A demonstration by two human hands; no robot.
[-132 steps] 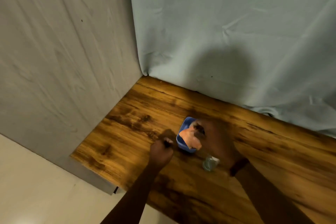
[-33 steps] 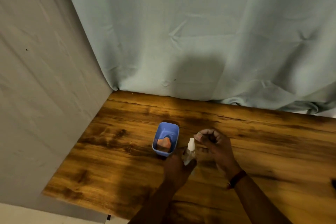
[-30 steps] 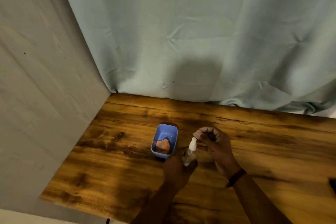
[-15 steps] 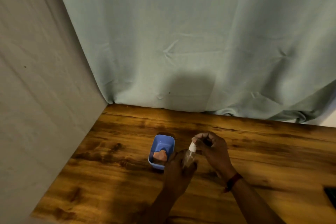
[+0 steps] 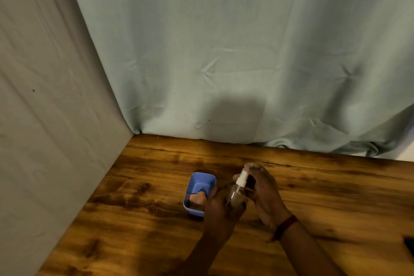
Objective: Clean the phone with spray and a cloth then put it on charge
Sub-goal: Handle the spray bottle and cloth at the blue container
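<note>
A small clear spray bottle (image 5: 237, 192) with a white nozzle is held upright over the wooden table (image 5: 324, 199). My left hand (image 5: 220, 205) is wrapped around its body. My right hand (image 5: 263, 188) is at the nozzle, fingers curled around the top; whether it holds a cap there is hidden. A blue tub (image 5: 196, 182) stands just left of my hands with a crumpled orange cloth (image 5: 198, 197) inside. A dark flat object (image 5: 410, 245), possibly the phone, shows only as a corner at the right edge.
A pale green curtain (image 5: 224, 63) hangs along the back of the table. A grey fabric panel (image 5: 49, 107) closes off the left side. My right wrist wears a red band (image 5: 285, 226).
The view has tilted up slightly. My right hand has closed in on the bottle's nozzle from a little apart. My left hand keeps its hold on the bottle.
</note>
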